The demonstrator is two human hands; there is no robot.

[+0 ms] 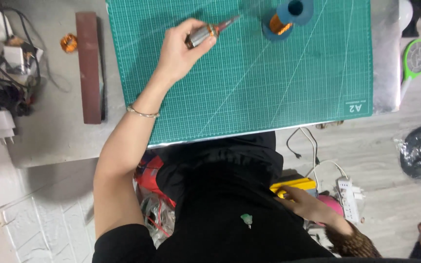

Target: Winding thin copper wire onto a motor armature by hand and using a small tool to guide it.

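A motor armature (201,35) is being gripped in the closed fingers of the left hand (181,51) over the green cutting mat (249,92), near the copper wire spool (283,19). The right hand (310,204), fingers loosely spread and holding nothing, is being rested by a yellow box (293,185) below the table. A steadier wrist, braced on the mat, is being called for.

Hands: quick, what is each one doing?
Left hand: closed on a motor armature.
Right hand: open, resting by a yellow tool below the table.
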